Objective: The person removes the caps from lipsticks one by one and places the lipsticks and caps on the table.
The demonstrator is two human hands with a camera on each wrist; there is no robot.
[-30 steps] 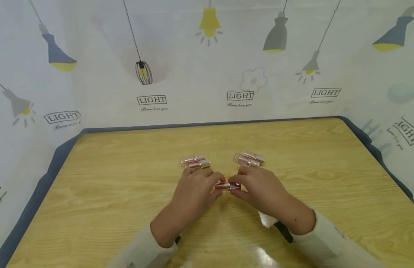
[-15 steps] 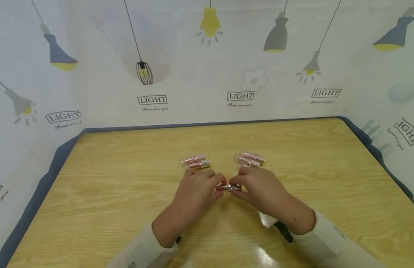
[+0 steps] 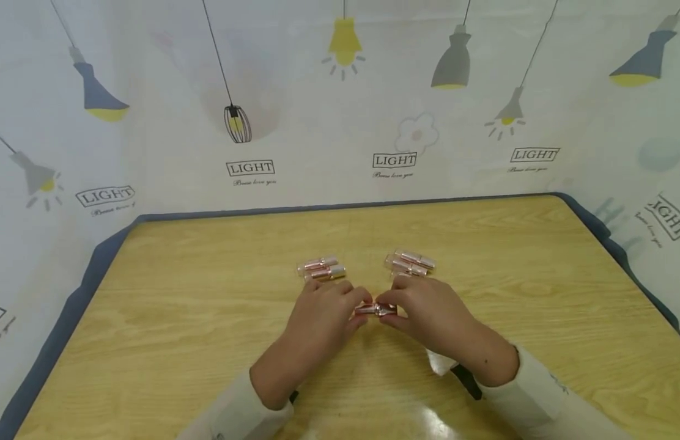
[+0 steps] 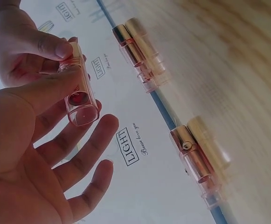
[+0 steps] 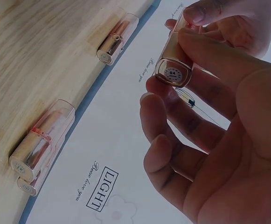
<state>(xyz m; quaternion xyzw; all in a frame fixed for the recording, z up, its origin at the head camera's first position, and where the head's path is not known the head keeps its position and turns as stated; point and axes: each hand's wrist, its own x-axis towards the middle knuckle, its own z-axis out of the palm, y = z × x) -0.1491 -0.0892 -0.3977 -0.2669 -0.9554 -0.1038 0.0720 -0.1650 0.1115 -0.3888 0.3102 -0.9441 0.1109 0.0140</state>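
Note:
Both hands hold one lipstick (image 3: 376, 310) level between them, low over the table in front of the body. My left hand (image 3: 325, 313) pinches its clear-capped end between thumb and index finger; the dark red bullet (image 4: 79, 97) shows through the cap in the left wrist view. At the other end, my right hand (image 3: 432, 310) pinches the shiny rose-gold base, whose round label (image 5: 173, 73) reads 04 in the right wrist view. The left hand's other fingers (image 4: 91, 168) spread loosely away from the tube. The right hand's remaining fingers are bent beneath it.
Beyond the left hand lie two similar lipsticks (image 3: 325, 272) side by side. Another group of lipsticks (image 3: 416, 259) lies past the right hand, one partly hidden by that hand. The wood-patterned table (image 3: 180, 318) meets a lamp-printed white backdrop (image 3: 318, 122) at its far edge.
The head view has tilted slightly, so the scene sits a little lower. Both hands keep their grip on the lipstick with hardly any visible movement.

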